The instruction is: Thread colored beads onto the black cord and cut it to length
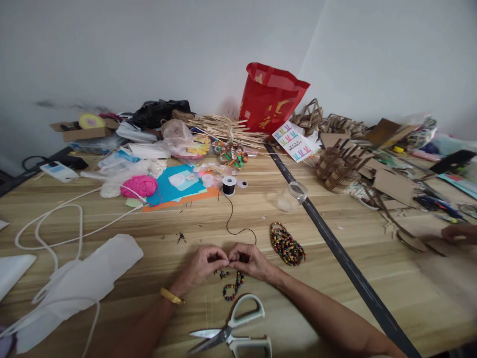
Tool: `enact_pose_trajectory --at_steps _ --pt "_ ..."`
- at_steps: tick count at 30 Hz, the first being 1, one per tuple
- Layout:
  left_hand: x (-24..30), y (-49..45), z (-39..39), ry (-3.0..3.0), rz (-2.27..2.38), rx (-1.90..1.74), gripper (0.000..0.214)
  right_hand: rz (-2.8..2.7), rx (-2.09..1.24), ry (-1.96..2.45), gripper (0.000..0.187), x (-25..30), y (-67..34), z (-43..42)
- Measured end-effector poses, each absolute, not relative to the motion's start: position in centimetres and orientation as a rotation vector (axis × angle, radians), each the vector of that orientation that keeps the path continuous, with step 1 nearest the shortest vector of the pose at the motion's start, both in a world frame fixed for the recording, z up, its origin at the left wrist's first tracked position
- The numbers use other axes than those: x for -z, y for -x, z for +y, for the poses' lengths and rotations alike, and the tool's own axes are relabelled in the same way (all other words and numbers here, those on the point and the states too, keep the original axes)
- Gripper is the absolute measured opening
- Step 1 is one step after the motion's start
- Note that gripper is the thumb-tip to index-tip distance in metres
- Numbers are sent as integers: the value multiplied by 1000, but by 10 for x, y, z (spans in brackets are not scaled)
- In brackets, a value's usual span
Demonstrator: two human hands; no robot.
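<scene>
My left hand and my right hand meet at the fingertips above the table, both closed in a pinch. Thin black cord runs from a spool to behind my right hand, and the fingers seem to pinch its end; the exact hold is too small to see. Just below lies a short strand of multicoloured beads, with a few dark beads beside it. Right of my hands is a coiled heap of beaded strands. Open scissors lie nearest to me.
A clear plastic jar stands beyond the beads. Pink yarn, blue paper and a white cable occupy the left. Behind are wooden sticks and a red bag. Small woven baskets and another person's hand are at right.
</scene>
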State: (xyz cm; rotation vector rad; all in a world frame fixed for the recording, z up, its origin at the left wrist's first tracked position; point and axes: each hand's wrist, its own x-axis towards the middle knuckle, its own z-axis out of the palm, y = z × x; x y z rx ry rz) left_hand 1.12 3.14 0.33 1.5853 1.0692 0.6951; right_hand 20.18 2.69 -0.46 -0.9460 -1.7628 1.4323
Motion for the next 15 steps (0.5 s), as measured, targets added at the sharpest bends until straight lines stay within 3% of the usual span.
enact_pose_trajectory --at_steps 6,15 --pt "-8 -10 34 -1540 1008 -732 14 -1881 -1246 857 27 1 -204 28" --pt "-4 -7 35 -1473 975 -718 15 -1782 -1338 1032 44 -7 -206 27"
